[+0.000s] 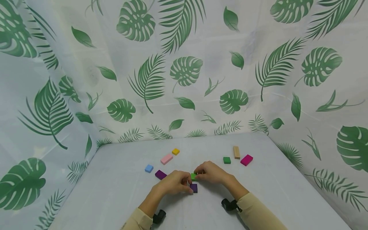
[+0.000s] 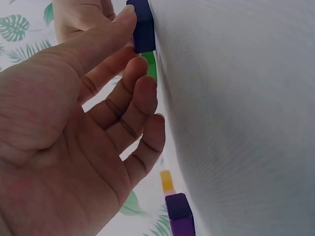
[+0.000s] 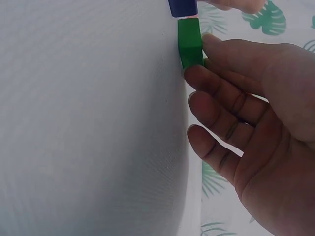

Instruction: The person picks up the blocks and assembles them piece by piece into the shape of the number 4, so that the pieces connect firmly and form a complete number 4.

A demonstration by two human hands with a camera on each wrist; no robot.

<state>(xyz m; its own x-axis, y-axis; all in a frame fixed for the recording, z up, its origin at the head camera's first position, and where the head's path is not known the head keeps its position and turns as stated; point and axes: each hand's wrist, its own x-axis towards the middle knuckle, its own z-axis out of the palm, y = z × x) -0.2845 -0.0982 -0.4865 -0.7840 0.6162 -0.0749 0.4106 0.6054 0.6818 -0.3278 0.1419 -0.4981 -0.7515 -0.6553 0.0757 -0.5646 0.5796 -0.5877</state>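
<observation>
Both hands are close together over the middle of the table in the head view. Between thumb and fingers, my left hand [image 1: 176, 183] pinches a dark purple block [image 1: 194, 188], seen as navy blue [image 2: 142, 27] in the left wrist view. Just beyond it, my right hand [image 1: 212, 172] holds a bright green block [image 1: 194, 176] by thumb and index finger. In the right wrist view the green block [image 3: 190, 42] lies close to the dark block [image 3: 183, 7]. The other fingers of both hands are loosely bent. Fingers partly cover both blocks.
Left of the hands lie a purple block [image 1: 160, 174], a light blue block [image 1: 149, 168], a pink block [image 1: 166, 158] and a yellow block [image 1: 175, 151]. To the right are a dark green block [image 1: 226, 160], a wooden block [image 1: 236, 152] and a magenta block [image 1: 246, 160]. Leaf-patterned curtains [image 1: 201, 95] surround the white table [image 1: 115, 179].
</observation>
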